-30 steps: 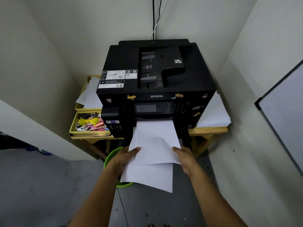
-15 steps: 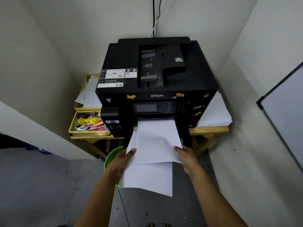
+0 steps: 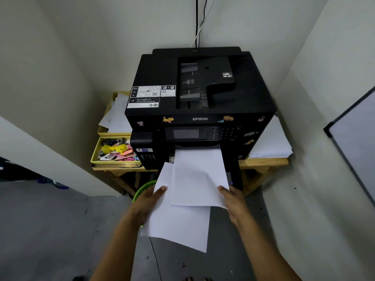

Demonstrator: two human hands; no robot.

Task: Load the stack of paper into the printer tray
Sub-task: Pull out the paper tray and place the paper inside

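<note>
- I am risking a jam: the sheets (image 3: 194, 179) are fanning apart, the lower one skewing out to the left, so they could be catching on the slot edge of the printer (image 3: 199, 98) on the bench (image 3: 263, 162).
- My left hand (image 3: 151, 201) is gripping the skewed sheet's left edge, thumb on top.
- My right hand (image 3: 233, 199) is pinching the upper sheets' right corner, whose far end is already sitting in the tray opening.
- Both forearms are reaching forward, converging.
</note>
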